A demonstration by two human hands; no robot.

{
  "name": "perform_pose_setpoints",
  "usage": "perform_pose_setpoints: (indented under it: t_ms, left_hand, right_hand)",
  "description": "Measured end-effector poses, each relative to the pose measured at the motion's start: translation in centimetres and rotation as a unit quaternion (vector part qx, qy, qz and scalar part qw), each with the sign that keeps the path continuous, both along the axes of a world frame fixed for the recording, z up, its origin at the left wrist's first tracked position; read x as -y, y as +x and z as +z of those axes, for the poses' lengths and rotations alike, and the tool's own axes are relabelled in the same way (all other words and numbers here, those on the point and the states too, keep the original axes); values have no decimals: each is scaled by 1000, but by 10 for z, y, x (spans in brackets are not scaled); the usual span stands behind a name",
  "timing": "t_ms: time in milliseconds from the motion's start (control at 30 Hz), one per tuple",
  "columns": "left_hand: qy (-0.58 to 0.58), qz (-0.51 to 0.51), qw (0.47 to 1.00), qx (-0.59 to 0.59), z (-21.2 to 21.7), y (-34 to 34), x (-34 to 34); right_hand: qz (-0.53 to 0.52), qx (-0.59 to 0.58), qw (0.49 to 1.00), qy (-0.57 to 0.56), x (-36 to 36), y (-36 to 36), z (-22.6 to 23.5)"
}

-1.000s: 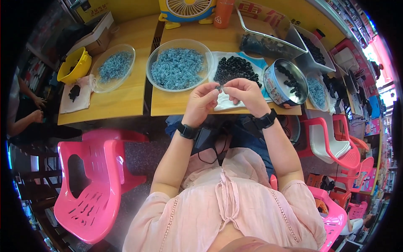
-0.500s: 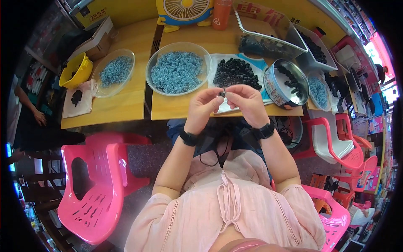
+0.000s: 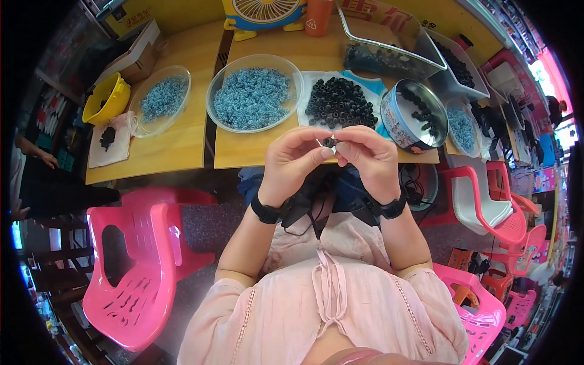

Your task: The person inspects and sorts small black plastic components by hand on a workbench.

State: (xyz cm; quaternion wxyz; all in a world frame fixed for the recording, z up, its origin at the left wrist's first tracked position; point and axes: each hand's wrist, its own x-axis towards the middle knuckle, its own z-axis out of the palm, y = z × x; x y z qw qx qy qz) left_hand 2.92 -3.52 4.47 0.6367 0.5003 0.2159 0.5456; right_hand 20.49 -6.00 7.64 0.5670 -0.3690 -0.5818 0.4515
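Observation:
My left hand (image 3: 293, 163) and my right hand (image 3: 368, 159) meet in front of the table's near edge, thumbs and forefingers pinched. Between their fingertips is a small black ring-shaped part (image 3: 329, 142) with a hole in it; a pale sliver shows beside it at the left fingertips. Just beyond the hands, a pile of similar black parts (image 3: 340, 102) lies on a white and blue cloth (image 3: 308, 81). To the left stands a round clear tray (image 3: 211, 100) heaped with small bluish clear pieces (image 3: 252, 97). A round tin (image 3: 398, 121) with some black parts inside is at the right.
A yellow and blue fan (image 3: 266, 15) and an orange cup (image 3: 318, 17) stand at the back. Clear bins (image 3: 395, 58) of black parts sit at back right. Farther left are another clear tray (image 3: 137, 125) and a yellow bucket (image 3: 118, 100). A pink chair (image 3: 146, 255) stands at my left.
Both hands have come slightly nearer to me, and the black ring-shaped part between the fingertips now shows its hole. The view has shifted a little.

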Motion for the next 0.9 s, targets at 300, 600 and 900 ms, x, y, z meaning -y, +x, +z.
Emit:
perform_pose_setpoints:
  t_ms: [300,600,900]
  left_hand:
    - [39,16,998,-36,10,3,8]
    - [161,121,970,-136,17,7,16]
    - [255,91,952,-140,20,5,22]
  right_hand:
    - [-17,-20,999,-21,15,1,8]
    - [52,-109,982,-146,17,13,14]
    - [293,-304,860,-286,18,17,0]
